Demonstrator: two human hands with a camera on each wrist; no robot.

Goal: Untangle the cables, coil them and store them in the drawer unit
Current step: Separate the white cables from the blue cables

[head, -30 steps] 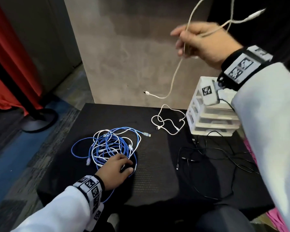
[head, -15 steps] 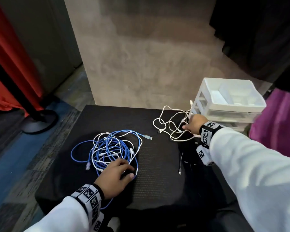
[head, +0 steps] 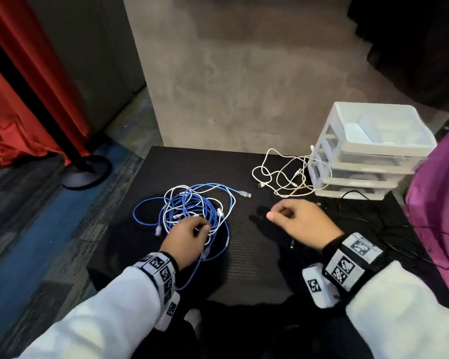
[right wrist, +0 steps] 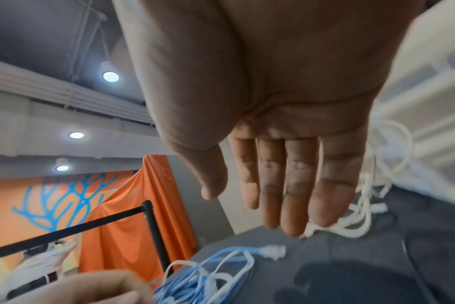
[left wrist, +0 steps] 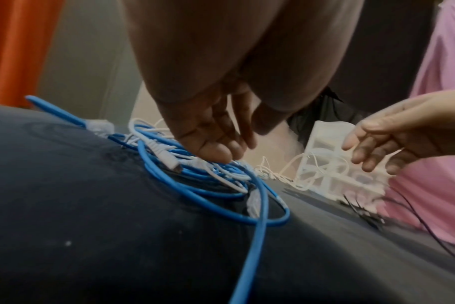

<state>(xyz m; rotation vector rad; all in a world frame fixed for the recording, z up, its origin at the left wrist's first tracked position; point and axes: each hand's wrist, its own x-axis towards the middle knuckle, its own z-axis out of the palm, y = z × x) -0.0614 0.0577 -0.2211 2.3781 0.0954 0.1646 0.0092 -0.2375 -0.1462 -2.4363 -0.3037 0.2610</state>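
— Head view: which hand sits closer to the blue-and-white tangle [head: 192, 211]?

— The left hand [head: 187, 239]. Its fingers [left wrist: 216, 152] curl down onto the near edge of that tangle, tips touching the strands; whether they actually pinch one I cannot tell.

— And the right hand [head: 301, 224]?

— It hovers over bare table [head: 252, 255], to the right of the tangle and apart from it. In the right wrist view its fingers [right wrist: 294, 185] hang loosely extended, holding nothing.

— So which way does the tangle lie from it?

— To its left. The blue cable's free plug [head: 245, 194] points toward the right hand's side, so that end is probably the easiest for it to take.

— Other cables?

— A thin white cable [head: 283, 174] lies loose beyond the right hand, touching the drawer unit [head: 368, 156]. Black cables [head: 373, 221] sprawl at the table's right. Nothing is coiled or stored yet.
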